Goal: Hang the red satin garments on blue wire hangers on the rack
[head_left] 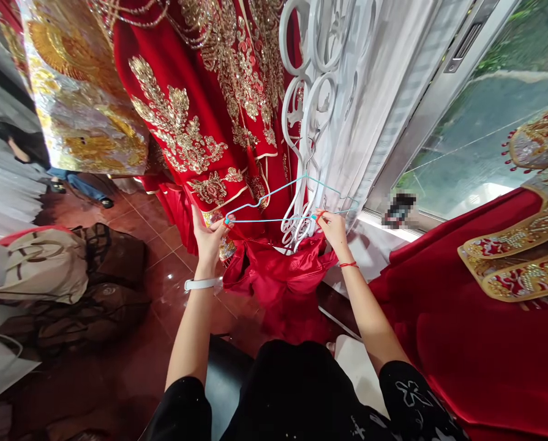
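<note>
A light blue wire clothes hanger [274, 220] stretches between my two hands, its top near the white scrollwork. My left hand [208, 236] pinches its left end, where a small patch of red shows at the fingertips. With closed fingers, my right hand [332, 228] grips at the lower bar, short of the right end; a bit of red, perhaps a strap, shows there too. Just below hangs a shiny red satin dress [285, 269], its top edge spread between my hands. How the dress is fastened to the hanger is hard to make out.
Red gowns with gold embroidery [177, 128] hang ahead, beside a white scrollwork metal stand [308, 116]. A window [476, 122] and another red garment [439, 294] are at right. Bags [44, 266] lie on the tiled floor [163, 288] at left. Another person's legs [83, 184] show beyond.
</note>
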Demonstrator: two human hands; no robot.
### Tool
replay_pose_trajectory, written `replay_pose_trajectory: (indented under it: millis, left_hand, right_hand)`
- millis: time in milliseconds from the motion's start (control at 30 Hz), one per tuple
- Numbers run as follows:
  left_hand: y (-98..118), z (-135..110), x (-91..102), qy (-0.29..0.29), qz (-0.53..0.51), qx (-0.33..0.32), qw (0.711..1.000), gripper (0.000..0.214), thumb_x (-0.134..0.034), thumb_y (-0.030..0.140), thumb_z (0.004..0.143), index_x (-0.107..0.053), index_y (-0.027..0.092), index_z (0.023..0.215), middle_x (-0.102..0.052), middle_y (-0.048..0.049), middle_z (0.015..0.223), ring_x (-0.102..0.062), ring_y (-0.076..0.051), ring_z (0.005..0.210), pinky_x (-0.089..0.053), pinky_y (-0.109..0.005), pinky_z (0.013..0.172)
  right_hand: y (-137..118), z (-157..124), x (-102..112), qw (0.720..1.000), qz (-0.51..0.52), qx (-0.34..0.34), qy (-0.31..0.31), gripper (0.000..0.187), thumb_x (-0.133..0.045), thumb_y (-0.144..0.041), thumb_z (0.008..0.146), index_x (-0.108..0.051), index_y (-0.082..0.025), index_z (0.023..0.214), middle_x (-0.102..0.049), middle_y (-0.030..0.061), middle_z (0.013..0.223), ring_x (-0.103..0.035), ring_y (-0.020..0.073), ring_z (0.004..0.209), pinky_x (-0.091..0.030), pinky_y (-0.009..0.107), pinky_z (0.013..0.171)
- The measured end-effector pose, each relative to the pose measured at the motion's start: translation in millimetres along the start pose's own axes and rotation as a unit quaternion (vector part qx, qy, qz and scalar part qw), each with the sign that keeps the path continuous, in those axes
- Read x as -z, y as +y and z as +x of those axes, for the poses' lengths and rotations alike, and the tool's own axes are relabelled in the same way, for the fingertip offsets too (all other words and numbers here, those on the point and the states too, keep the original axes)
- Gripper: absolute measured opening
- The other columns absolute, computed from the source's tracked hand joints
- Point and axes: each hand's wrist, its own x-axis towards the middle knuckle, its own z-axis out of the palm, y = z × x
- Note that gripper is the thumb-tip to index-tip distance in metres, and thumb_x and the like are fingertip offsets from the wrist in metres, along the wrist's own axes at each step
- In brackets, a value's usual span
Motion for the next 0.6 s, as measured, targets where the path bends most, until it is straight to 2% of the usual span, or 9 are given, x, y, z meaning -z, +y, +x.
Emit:
replay_pose_trajectory:
  millis: [133, 233, 300, 367, 467, 567, 600]
  left_hand:
    - [12, 7, 5.3, -0.04, 0.024, -0.017, 0.999, 0.137, -0.098, 0.037, 0.067, -0.007, 0.03, 0.17, -0.082, -0.0122, 0.111, -0.081, -0.02, 0.081, -0.065, -0.025, 0.073]
    - [22, 11, 9.2, -0.066, 0.047, -0.024, 0.996, 0.138, -0.097, 0.04, 0.069, -0.004, 0.028, 0.171, -0.082, -0.0123, 0.11, -0.081, -0.02, 0.082, -0.064, -0.022, 0.069]
    - [29, 14, 7.8, -0.087, 0.063, -0.031, 0.994, 0.139, -0.096, 0.04, 0.07, -0.001, 0.027, 0.171, -0.081, -0.0131, 0.111, -0.082, -0.021, 0.085, -0.065, -0.024, 0.073]
    - [37, 17, 0.4, -0.113, 0.08, -0.043, 0.989, 0.139, -0.096, 0.038, 0.07, 0.0, 0.027, 0.171, -0.078, -0.0162, 0.122, -0.082, -0.022, 0.087, -0.066, -0.03, 0.08]
    - [47, 24, -22.0, -0.147, 0.119, -0.071, 0.979, 0.131, -0.094, 0.033, 0.072, -0.008, 0.032, 0.171, -0.059, -0.0202, 0.152, -0.081, -0.024, 0.092, -0.067, -0.037, 0.088]
    - [55, 29, -48.8, -0.188, 0.193, -0.109, 0.957, 0.115, -0.087, 0.027, 0.078, -0.017, 0.038, 0.169, -0.026, -0.0158, 0.175, -0.079, -0.023, 0.096, -0.067, -0.036, 0.085]
    - [57, 30, -56.0, -0.204, 0.226, -0.12, 0.945, 0.111, -0.084, 0.025, 0.079, -0.019, 0.038, 0.169, -0.021, -0.0145, 0.176, -0.078, -0.022, 0.096, -0.066, -0.035, 0.083]
  right_hand:
    - [3, -2, -3, 1.0, -0.009, 0.008, 0.018, 0.027, -0.06, -0.035, 0.079, -0.079, -0.018, 0.084, -0.08, 0.0114, 0.12, -0.071, 0.0181, 0.069, -0.055, 0.025, 0.051]
    - [3, -3, -6, 1.0, -0.003, 0.004, 0.029, 0.027, -0.058, -0.035, 0.077, -0.078, -0.017, 0.082, -0.079, 0.0122, 0.122, -0.067, 0.0157, 0.063, -0.052, 0.025, 0.048]
    - [3, -3, -6, 0.999, 0.002, 0.001, 0.033, 0.027, -0.058, -0.035, 0.076, -0.077, -0.016, 0.08, -0.078, 0.0136, 0.123, -0.067, 0.0158, 0.062, -0.052, 0.026, 0.048]
    - [3, -3, -6, 0.999, 0.003, -0.002, 0.032, 0.026, -0.059, -0.035, 0.076, -0.077, -0.016, 0.079, -0.078, 0.0145, 0.124, -0.068, 0.0167, 0.062, -0.054, 0.028, 0.05]
    - [3, -5, -6, 1.0, -0.006, -0.006, 0.026, 0.022, -0.061, -0.033, 0.077, -0.077, -0.017, 0.078, -0.079, 0.0135, 0.121, -0.071, 0.0185, 0.068, -0.059, 0.031, 0.06]
    - [3, -7, -9, 0.999, -0.013, -0.015, 0.026, 0.019, -0.062, -0.029, 0.077, -0.077, -0.017, 0.079, -0.08, 0.0118, 0.12, -0.073, 0.0205, 0.075, -0.061, 0.032, 0.066]
    - [4, -9, -10, 0.999, -0.014, -0.019, 0.027, 0.019, -0.062, -0.028, 0.077, -0.077, -0.017, 0.08, -0.08, 0.0113, 0.12, -0.074, 0.021, 0.077, -0.061, 0.031, 0.066]
